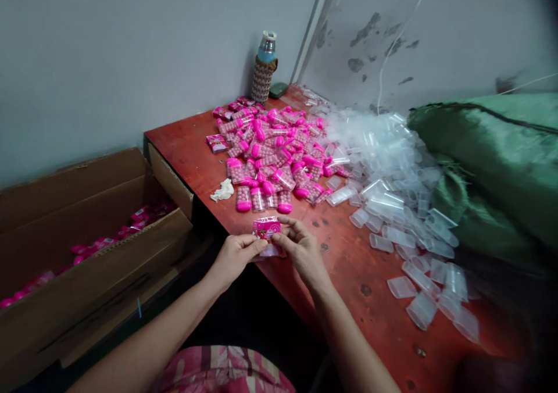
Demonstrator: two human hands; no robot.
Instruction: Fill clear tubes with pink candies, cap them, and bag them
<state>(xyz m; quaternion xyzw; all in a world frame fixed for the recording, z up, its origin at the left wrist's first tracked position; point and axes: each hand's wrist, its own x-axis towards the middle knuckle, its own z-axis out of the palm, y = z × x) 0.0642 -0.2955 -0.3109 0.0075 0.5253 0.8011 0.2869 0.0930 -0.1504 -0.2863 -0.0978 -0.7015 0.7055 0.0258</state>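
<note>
Left hand (235,254) at the near edge of the red table (349,265), fingers curled inward, thumb and forefinger pinching the left side of a small pink candy packet (267,230). Right hand (299,247) opposite, just beside it, fingers half bent and closed on the packet's right edge, thumb underneath, forefinger across the top. Packet held between both hands, slightly above the table edge, printed pink face up with a swirl design; below it, something pale and clear pressed against the fingers, too blurred to tell what. Neither hand spread flat; both closed in a fine pinch, wrists close together.

Just beyond the hands, a heap of pink-capped candy bottles (274,154) filled with pale pink balls, some standing in a row at the front. To the right of that, a large spill of clear plastic covers (392,172) reaching down toward the near right corner. Crumpled white scrap (223,190) near the left edge of the table. Open cardboard box (78,253) at left, below table level, with pink items along its inside. Green sack (497,160) at right, water bottle (264,67) in a woven sleeve against the wall.
</note>
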